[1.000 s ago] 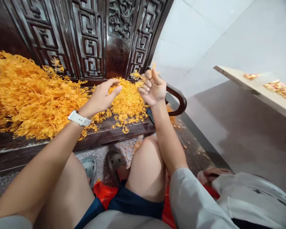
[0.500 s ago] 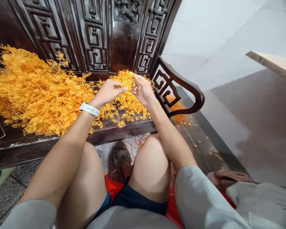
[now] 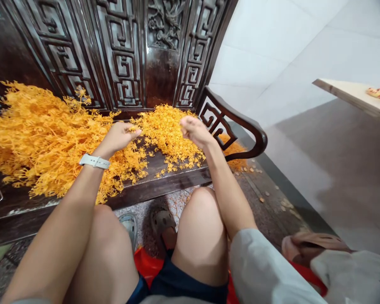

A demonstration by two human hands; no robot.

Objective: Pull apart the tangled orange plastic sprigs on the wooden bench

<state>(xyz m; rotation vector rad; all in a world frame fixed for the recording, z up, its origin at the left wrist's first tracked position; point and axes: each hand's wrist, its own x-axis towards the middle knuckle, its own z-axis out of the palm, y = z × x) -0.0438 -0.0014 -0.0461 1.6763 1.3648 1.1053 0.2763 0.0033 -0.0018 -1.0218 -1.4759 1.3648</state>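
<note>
My left hand (image 3: pixel 120 136), with a pale watch (image 3: pixel 94 161) on its wrist, hovers at the right edge of a big heap of yellow-orange branching plastic flower sprigs (image 3: pixel 50 143). Its thumb and fingers are pinched together, with a bit of yellow sprig showing between them. Farther right, my right hand (image 3: pixel 196 130) is closed, slightly blurred, above a smaller pile of loose yellow flower pieces (image 3: pixel 166 133). Whatever lies inside its curled fingers is hidden. The two hands are apart. Both piles lie on a dark wooden bench seat (image 3: pixel 152 185).
The bench has a carved backrest (image 3: pixel 163 76) and a curved armrest (image 3: pixel 261 139) on the right. Beyond it, orange stems (image 3: pixel 234 152) lie on the floor among small scattered pieces. A wooden board (image 3: pixel 351 95) juts in at right. My knees are close to the seat's front edge.
My hands have separated: the left moved left and lower in view, the right slightly rightward. The blurred sprig hanging below them is no longer there. The camera view has tilted up a little.
</note>
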